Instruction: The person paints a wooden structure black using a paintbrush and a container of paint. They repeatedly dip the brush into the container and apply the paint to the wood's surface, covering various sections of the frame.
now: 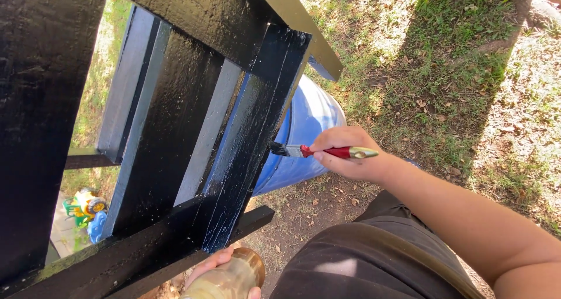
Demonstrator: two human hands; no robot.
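Our right hand (347,153) grips a red-handled brush (327,152), bristles touching the black fence slat (251,141). Our left hand (219,270) wraps around a jar (231,278) below the fence's bottom rail.

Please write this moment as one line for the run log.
right hand: holds paintbrush, bristles at black slat | left hand: holds jar
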